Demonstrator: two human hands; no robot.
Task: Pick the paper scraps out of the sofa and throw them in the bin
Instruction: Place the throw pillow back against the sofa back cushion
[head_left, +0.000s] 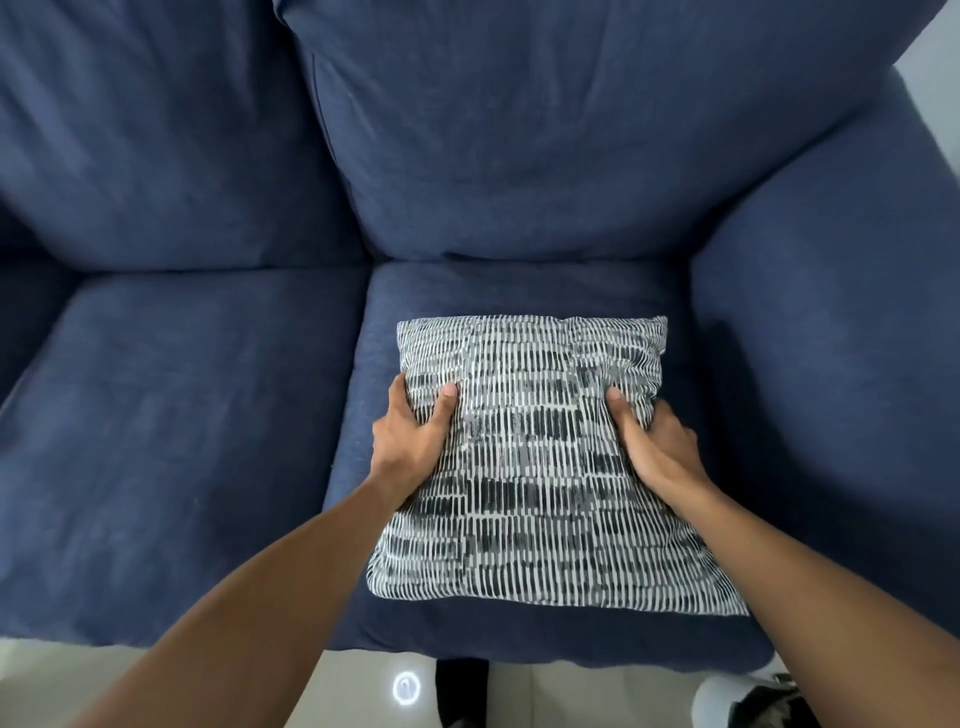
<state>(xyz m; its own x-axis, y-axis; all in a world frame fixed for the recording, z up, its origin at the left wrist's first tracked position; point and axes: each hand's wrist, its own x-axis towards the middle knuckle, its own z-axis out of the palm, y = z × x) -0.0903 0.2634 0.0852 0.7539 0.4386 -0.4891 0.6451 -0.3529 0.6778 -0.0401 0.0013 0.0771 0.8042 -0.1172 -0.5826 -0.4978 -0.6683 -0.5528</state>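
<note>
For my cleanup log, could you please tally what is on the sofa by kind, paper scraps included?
Patterned throw pillow: 1, on the right seat cushion
Hands gripping it: 2, left hand and right hand
Paper scraps: 0 visible
Total: 3

Patterned cushion (535, 457) covers most of right seat cushion (363, 415), blocks reach to seat beneath. Left hand (410, 436) and right hand (654, 447) clamp cushion's side edges, thumbs on top. Narrow bare strips of seat lie left of cushion, behind it and along front edge. Armrest (831, 364) rises just right of cushion, little side room there. Back cushions (519, 130) wall off rear. Left seat cushion (171, 431) bare, open from above. Seam between seats unobstructed.
</note>
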